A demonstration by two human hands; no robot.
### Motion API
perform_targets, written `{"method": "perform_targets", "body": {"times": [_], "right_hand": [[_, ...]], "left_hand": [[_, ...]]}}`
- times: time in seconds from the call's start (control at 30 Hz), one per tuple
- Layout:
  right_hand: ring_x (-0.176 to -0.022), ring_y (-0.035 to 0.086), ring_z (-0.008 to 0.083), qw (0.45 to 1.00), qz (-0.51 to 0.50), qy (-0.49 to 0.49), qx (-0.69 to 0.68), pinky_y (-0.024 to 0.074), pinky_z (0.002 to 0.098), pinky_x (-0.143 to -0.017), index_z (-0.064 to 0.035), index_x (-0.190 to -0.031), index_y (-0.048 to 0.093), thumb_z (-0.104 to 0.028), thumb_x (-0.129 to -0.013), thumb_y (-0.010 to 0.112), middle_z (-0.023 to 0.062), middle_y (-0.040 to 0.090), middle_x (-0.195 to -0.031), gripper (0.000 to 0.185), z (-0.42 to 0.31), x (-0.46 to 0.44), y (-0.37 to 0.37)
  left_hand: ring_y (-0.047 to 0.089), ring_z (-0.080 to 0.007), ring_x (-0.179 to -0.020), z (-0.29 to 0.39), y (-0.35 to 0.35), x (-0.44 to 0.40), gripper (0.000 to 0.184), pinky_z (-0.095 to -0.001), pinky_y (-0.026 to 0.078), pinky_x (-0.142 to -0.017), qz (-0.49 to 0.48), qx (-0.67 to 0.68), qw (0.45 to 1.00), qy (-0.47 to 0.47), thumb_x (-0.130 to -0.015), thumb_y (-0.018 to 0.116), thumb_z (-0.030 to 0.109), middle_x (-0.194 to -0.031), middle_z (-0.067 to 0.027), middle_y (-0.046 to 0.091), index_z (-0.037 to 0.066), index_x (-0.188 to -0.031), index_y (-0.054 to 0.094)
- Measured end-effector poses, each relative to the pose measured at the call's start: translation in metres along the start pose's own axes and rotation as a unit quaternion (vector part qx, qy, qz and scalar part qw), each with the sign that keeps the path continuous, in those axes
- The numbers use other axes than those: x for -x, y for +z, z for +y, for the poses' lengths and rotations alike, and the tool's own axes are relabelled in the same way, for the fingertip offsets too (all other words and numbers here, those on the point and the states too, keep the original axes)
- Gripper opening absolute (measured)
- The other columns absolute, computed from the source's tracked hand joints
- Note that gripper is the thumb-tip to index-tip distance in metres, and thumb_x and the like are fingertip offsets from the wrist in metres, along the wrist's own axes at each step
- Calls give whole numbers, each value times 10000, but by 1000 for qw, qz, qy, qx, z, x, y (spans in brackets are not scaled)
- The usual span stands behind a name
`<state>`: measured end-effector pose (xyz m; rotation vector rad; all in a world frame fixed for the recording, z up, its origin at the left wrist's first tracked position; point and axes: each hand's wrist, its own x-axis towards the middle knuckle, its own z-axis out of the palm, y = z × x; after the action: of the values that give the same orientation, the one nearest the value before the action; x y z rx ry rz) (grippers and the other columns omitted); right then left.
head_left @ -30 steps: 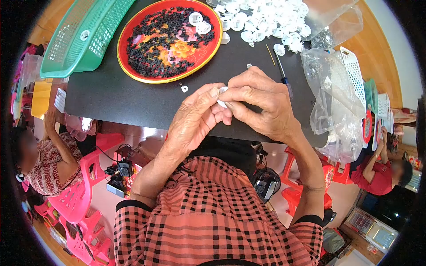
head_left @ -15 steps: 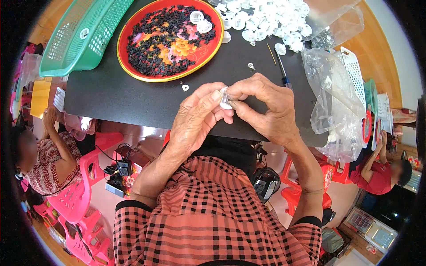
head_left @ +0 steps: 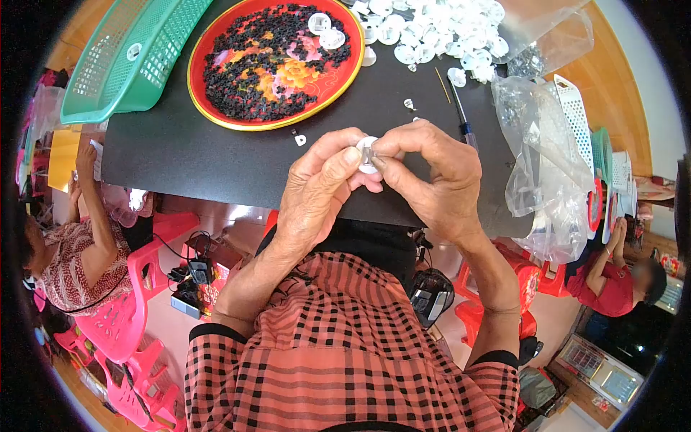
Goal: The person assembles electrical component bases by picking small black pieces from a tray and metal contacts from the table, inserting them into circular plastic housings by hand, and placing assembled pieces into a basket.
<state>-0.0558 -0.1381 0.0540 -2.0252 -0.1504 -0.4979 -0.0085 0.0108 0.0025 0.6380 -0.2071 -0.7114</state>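
My left hand is closed, holding a small white plastic disc between thumb and fingers just above the table's near edge. A greyish, metal-looking strip shows across the middle of the disc. At its right side, my right hand pinches the disc's edge with thumb and forefinger; whether a tiny part is also between those fingertips is hidden. Beyond the hands lie a small white clip-like piece and another small white piece.
A red floral tray holds many small black parts and two white discs. White discs are piled at the back. A screwdriver, clear plastic bags and a green basket surround the work area. Two other people sit left and right.
The disc has turned so its face shows more towards me, and the right fingertips have shifted slightly on it. The person at left has raised an arm.
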Motion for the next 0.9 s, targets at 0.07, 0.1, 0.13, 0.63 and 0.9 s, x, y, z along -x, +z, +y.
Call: {"method": "perform_targets", "body": {"times": [0.07,0.1,0.13,0.63,0.9], "right_hand": [[-681,626,154,1000,6,5,-3,482,254,-612,-50,-876,645,48,-708,692,52,654,-818,200,1,0,2],[-690,625,156,1000,13,-14,3,480,257,-618,-55,-875,648,47,-706,695,50,655,-816,203,3,2,4],[-699,625,159,999,21,-32,9,478,261,-625,-60,-875,652,46,-703,697,47,655,-814,207,4,3,5],[-731,597,153,992,-7,10,-124,470,277,-682,-3,-873,620,125,-706,661,100,642,-827,214,1,11,-1],[-663,603,138,994,66,-84,4,474,247,-569,-42,-885,639,87,-697,685,65,639,-832,233,10,10,6]], "left_hand": [[602,-174,-840,0,0,0,280,-311,513,-745,2,4,1000,1,-941,522,180,-1016,-112,591,-18,-1137,523],[602,-174,-836,0,-1,-1,282,-312,514,-740,3,9,1000,2,-941,522,182,-1015,-111,592,-19,-1139,523],[602,-174,-836,0,-1,0,282,-312,514,-740,4,9,1000,2,-941,522,182,-1015,-111,592,-19,-1139,523],[610,-176,-797,3,-5,0,293,-317,524,-710,-25,12,998,-50,-937,530,193,-992,-111,609,-14,-1144,523],[606,-171,-846,1,-1,1,264,-318,522,-732,-11,1,1000,-24,-939,525,189,-997,-98,597,0,-1124,525]]}}
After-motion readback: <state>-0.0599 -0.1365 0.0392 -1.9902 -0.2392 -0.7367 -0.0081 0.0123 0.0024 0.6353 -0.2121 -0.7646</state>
